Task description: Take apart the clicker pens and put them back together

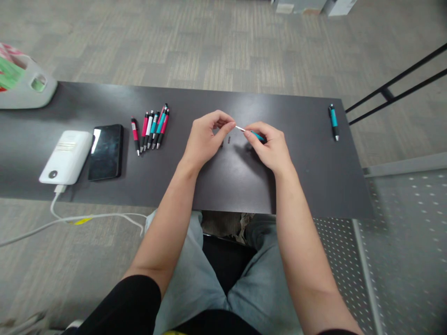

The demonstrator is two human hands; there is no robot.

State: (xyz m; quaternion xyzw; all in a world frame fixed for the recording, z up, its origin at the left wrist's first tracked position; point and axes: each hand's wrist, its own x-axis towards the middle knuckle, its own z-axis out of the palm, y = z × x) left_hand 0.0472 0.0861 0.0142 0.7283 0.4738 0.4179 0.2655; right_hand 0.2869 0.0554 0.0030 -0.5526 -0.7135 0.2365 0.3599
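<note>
Over the middle of the dark table, my left hand (210, 135) pinches one end of a thin white pen refill (240, 128) between thumb and fingertips. The refill's other end reaches to the fingertips of my right hand (268, 143), which is closed around a teal pen barrel (257, 136). Most of that barrel is hidden by the fingers. Below my left fingertips lies a small dark piece (229, 139), and a second one is partly covered by the hand. Whether the refill enters the barrel is hidden.
Several pink, teal and white pens (153, 129) lie in a row to the left. Farther left are a black phone (105, 152) and a white power bank (66, 157) with a cable. One teal pen (334, 122) lies near the table's (314, 186) right edge. A white container (45, 88) stands far left.
</note>
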